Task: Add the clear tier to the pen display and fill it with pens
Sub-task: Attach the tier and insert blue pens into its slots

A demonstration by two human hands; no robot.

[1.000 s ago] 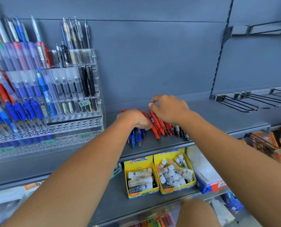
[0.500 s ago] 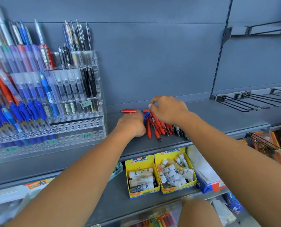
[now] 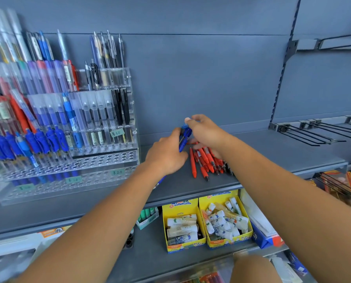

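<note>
- Gripping a bunch of blue pens (image 3: 184,138) in the left hand (image 3: 166,155), curled round the barrels, just above the grey shelf (image 3: 272,156).
- Pinching the top ends of that same bunch with the right hand (image 3: 206,133).
- Working at the back of the shelf, just right of the pen display (image 3: 101,119).
- Lying loose on the shelf under the right wrist: red pens (image 3: 203,160), tips toward the camera, with a few darker ones at the heap's right edge.
- Sitting at the front foot of the display: clear tier (image 3: 92,177), perforated, with bare holes across its right half.
- Stuck on the tier fronts: green price tags (image 3: 117,172), ¥2.0 and ¥1.0.
- On the lower shelf: two yellow boxes (image 3: 182,227) of glue sticks.
- At far right, fixed to the back wall: black hooks (image 3: 313,131).
</note>
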